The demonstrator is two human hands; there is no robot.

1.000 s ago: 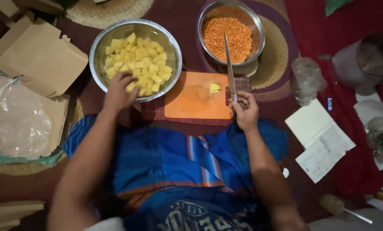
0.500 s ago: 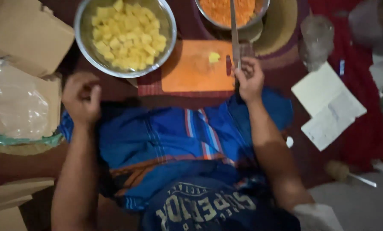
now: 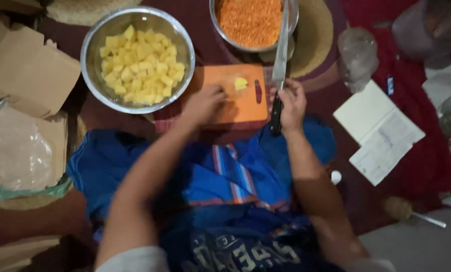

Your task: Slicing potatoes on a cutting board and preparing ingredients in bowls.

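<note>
Steel bowl [image 3: 92, 48] already full of yellow cubed potato; one small potato piece [image 3: 240, 83] left on the orange cutting board [image 3: 245, 108], so the cutting looks nearly done. Left hand [image 3: 203, 105] rests on the board, fingers curled, holding nothing visible. Right hand [image 3: 292, 102] closed around the kitchen knife [image 3: 281, 55], blade pointing away over the bowl of orange lentils [image 3: 250, 22]. Brown cardboard box [image 3: 26, 70] far left, clear plastic bag [image 3: 13, 151] below it, open white notebook [image 3: 379, 133] at right.
</note>
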